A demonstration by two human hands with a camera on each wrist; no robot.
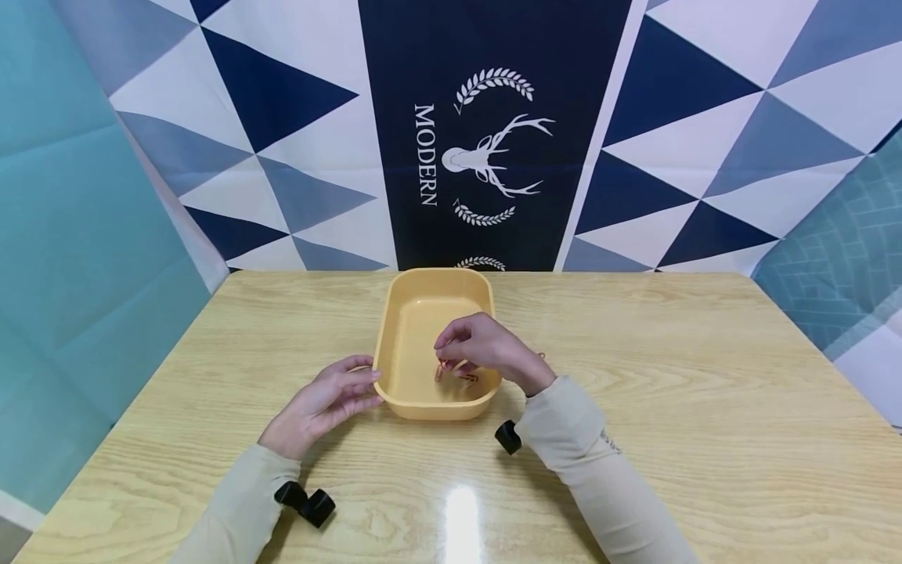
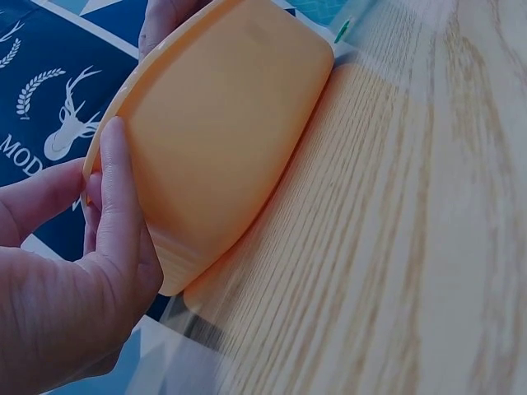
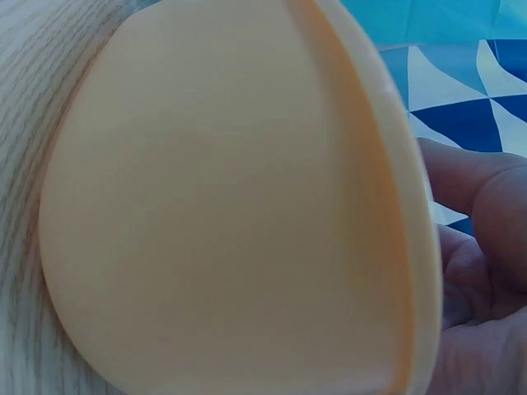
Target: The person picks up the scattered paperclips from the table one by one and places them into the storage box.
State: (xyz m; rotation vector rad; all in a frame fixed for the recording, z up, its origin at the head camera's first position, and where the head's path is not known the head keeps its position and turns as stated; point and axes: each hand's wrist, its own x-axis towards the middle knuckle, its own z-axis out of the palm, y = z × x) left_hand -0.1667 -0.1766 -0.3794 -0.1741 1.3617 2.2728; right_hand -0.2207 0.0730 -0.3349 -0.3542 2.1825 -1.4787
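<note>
A shallow yellow-orange plastic bin (image 1: 405,337) stands on the wooden table. My left hand (image 1: 331,399) grips the bin's near left rim, with digits on both sides of the wall in the left wrist view. Over the inside of the bin, my right hand (image 1: 486,348) has its fingertips bunched and pinches a small orange-red paper clip (image 1: 439,373). Another orange-red paper clip (image 1: 469,378) lies on the bin floor below this hand. From the right wrist, the bin's outer wall (image 3: 206,197) covers the fingertips.
A small reddish piece (image 1: 541,356) shows on the table (image 1: 669,407) just beyond the right wrist. In the left wrist view a small green item (image 2: 343,31) is past the bin's far end. A patterned cloth (image 1: 493,47) hangs behind the table.
</note>
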